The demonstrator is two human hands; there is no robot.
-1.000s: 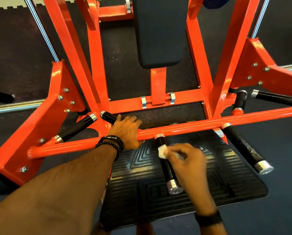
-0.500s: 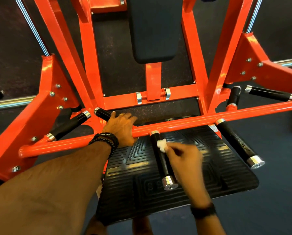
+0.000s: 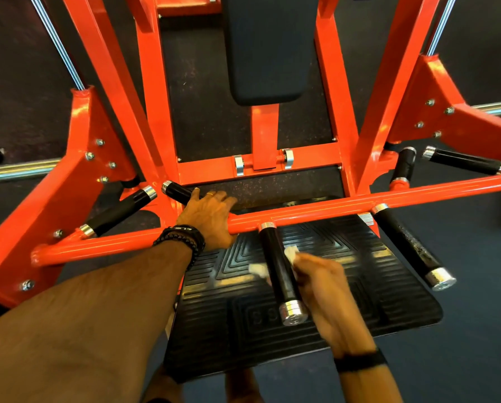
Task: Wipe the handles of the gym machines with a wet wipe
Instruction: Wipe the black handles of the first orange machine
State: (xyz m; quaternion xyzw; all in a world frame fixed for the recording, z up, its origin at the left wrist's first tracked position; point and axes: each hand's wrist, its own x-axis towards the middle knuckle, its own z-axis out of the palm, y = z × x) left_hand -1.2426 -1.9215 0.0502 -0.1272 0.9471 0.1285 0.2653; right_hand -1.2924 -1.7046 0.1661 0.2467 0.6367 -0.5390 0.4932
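Where grip [image 3: 316,274] curls, wipe [image 3: 290,252] inside

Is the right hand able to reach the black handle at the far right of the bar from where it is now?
Probably yes. The right hand holds the wet wipe on the middle handle; the far right handle hangs from the same orange bar, with only the footplate beneath and nothing between them.

I see a dark floor [image 3: 476,359] carrying the orange machine frame [image 3: 77,205], with a black ribbed footplate [image 3: 359,303] just before the frame's crossbar [image 3: 418,196].
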